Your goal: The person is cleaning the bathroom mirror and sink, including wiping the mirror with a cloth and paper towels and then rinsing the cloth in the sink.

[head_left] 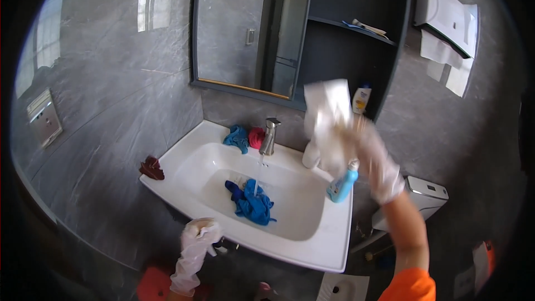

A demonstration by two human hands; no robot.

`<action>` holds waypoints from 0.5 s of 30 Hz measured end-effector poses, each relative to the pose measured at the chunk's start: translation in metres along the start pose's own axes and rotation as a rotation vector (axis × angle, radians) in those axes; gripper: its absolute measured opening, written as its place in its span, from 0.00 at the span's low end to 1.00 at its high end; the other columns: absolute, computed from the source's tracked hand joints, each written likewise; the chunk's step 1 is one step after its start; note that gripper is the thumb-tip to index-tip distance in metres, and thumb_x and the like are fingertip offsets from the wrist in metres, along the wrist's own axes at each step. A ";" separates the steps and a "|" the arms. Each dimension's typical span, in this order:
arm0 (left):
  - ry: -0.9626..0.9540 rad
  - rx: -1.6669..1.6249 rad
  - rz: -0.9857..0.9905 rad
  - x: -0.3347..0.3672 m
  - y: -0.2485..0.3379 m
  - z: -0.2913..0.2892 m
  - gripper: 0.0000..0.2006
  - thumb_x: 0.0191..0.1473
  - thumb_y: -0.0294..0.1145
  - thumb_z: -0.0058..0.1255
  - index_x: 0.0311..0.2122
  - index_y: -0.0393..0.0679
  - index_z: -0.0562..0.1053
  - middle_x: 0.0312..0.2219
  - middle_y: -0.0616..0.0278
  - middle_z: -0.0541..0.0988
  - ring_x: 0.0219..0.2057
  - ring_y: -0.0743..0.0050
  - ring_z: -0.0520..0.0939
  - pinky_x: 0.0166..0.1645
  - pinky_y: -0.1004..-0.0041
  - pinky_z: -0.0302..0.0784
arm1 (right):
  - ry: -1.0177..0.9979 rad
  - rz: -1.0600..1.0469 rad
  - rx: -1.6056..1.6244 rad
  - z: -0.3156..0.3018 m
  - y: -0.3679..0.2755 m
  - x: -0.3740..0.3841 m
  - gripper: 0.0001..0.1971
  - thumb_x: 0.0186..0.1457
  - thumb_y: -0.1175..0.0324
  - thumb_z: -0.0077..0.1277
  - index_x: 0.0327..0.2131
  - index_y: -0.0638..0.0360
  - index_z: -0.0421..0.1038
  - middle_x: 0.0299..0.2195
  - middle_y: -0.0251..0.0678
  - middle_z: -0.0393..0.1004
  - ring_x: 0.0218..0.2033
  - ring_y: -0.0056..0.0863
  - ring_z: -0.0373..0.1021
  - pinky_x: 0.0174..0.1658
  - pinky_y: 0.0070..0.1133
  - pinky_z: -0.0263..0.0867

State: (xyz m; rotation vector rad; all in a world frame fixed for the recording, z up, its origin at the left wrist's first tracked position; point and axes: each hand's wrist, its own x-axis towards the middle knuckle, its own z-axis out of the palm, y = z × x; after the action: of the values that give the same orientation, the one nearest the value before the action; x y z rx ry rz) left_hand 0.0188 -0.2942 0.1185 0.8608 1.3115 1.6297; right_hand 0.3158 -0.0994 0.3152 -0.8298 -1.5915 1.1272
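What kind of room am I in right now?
Most likely a bathroom or washroom: there's a white sink with its faucet running, a mirror above it, and a paper towel dispenser.

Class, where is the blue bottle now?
In the head view, the blue bottle sits on the right rim of the white sink, below and left of the right hand.
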 end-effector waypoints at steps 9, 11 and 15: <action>0.284 0.276 -0.023 0.081 0.022 -0.044 0.11 0.48 0.26 0.51 0.39 0.34 0.72 0.30 0.60 0.74 0.26 0.78 0.76 0.21 0.81 0.73 | 0.791 -1.100 -1.087 0.057 -0.151 0.321 0.10 0.54 0.63 0.41 0.38 0.53 0.68 0.31 0.42 0.71 0.37 0.41 0.69 0.36 0.31 0.69; 0.257 0.305 -0.027 0.095 0.024 -0.050 0.12 0.53 0.26 0.48 0.42 0.33 0.70 0.27 0.62 0.75 0.25 0.80 0.75 0.21 0.83 0.72 | 0.655 -1.137 -1.430 0.044 -0.107 0.361 0.11 0.53 0.64 0.43 0.39 0.56 0.67 0.32 0.42 0.71 0.37 0.39 0.70 0.35 0.31 0.69; 0.308 0.254 -0.088 0.119 0.011 -0.078 0.11 0.52 0.27 0.49 0.40 0.35 0.72 0.27 0.63 0.73 0.22 0.82 0.73 0.15 0.86 0.67 | -0.107 -0.857 -0.689 0.095 0.038 0.294 0.13 0.53 0.69 0.44 0.42 0.63 0.66 0.37 0.44 0.68 0.36 0.35 0.69 0.35 0.21 0.71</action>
State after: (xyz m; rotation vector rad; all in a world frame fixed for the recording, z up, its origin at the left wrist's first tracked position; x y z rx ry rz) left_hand -0.1006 -0.2170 0.1124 0.7039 1.7754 1.5925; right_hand 0.1395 0.1526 0.3662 -0.3947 -2.1494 -0.0025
